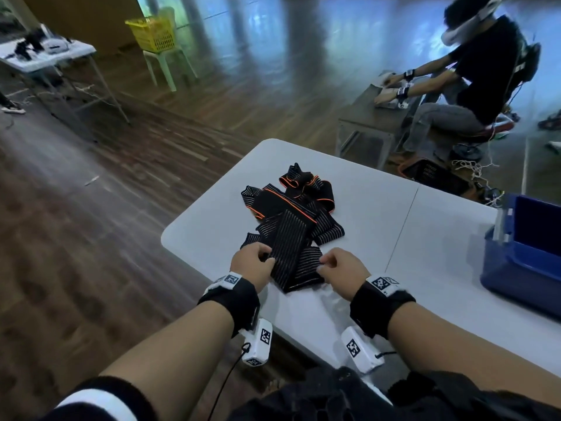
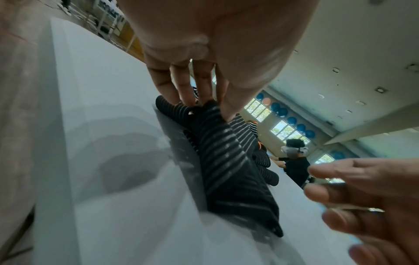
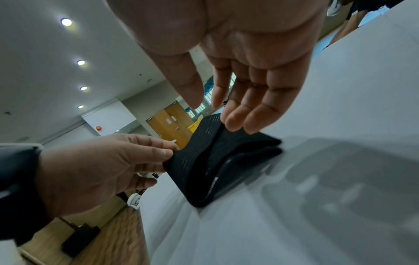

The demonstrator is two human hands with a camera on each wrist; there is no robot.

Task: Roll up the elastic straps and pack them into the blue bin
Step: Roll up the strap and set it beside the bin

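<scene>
A pile of black elastic straps (image 1: pixel 291 202) with white stripes and orange trim lies on the grey table (image 1: pixel 379 214). The nearest strap (image 1: pixel 293 253) reaches toward me, its end folded over. My left hand (image 1: pixel 267 259) pinches this strap's left edge between thumb and fingers (image 2: pixel 204 102), and the fabric (image 2: pixel 226 161) bunches under them. My right hand (image 1: pixel 323 265) sits at the strap's right edge, thumb and fingers (image 3: pixel 240 122) apart and relaxed just over the fabric (image 3: pixel 215 161), gripping nothing. The blue bin (image 1: pixel 516 262) stands at the table's right side, its inside mostly out of frame.
The table's left edge (image 1: pixel 194 214) runs close beside my left hand, with wooden floor below. Another person (image 1: pixel 482 71) sits at a low table at the back right, a black crate (image 1: pixel 434 174) near them. A yellow basket (image 1: pixel 154 33) rests on a chair far back.
</scene>
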